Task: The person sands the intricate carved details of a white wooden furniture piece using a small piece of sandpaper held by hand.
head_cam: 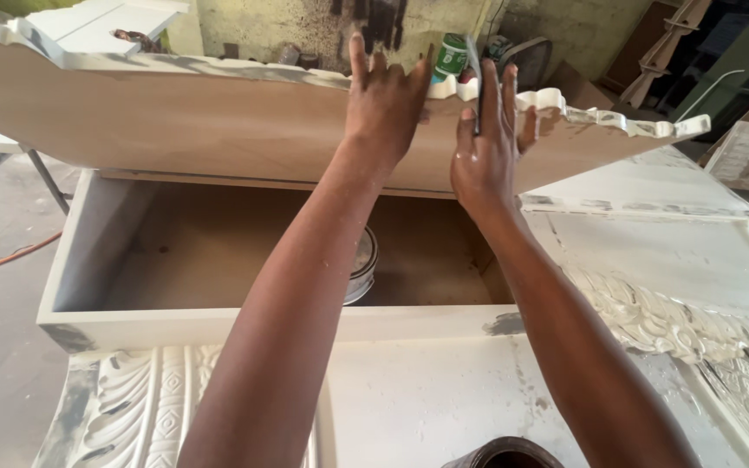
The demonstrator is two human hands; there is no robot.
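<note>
The left hand [385,100] lies flat and spread against the bare brown face of a carved wooden panel [175,121], fingers reaching up over its white scalloped top edge; it presses rather than grips. The right hand [485,147] is just beside it, fingers loosely curled around a thin dark blade-like tool [477,87] held upright against the same edge. What kind of tool it is cannot be made out.

The panel stands tilted on its long side across the back of an open white box frame [218,325], its far end jutting out to the right over a white moulded board [678,260]. Inside the box, partly hidden by the left forearm, sits a white paint tub [362,264]. Behind the panel's edge a green-and-white can [452,56] shows. In the foreground lies white carved leaf ornament [140,407], and the rim of a dark round container [504,452] peeps in at the bottom.

The main risk looks to be the panel itself: it seems held upright only by the flat left palm, so a hard push from the tool could tip it backwards or let it slide along the box. The tool could also skid off the scalloped edge and chip the carving or catch the nearby left fingers. A falling panel might strike the tub below.
</note>
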